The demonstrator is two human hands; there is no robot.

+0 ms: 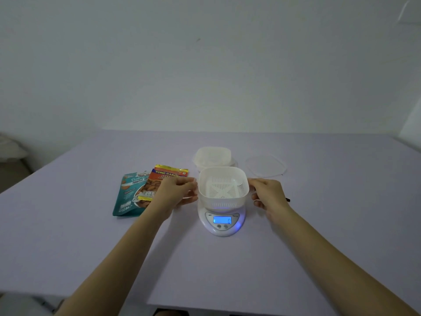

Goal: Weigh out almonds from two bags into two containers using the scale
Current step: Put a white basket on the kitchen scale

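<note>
Atop the scale (222,230), basket (223,190) sits mouth-up between left hand (178,191) and right hand (267,195), grips spread.

Wall (205,65) ahead of me: plain, pale bluish-grey, unbroken across the view. One small dark mark (198,39) on it, above centre. A faint light streak (402,10) shows at upper right. Table (319,224): pale lilac top, matt, its far edge running straight below the wall. Far left, beyond the table's edge, I note a soft white bundle (11,147), kind unclear. Far right, a white slanted panel (412,124), partly cut off. Light is even and cool; shadows are soft.
</note>
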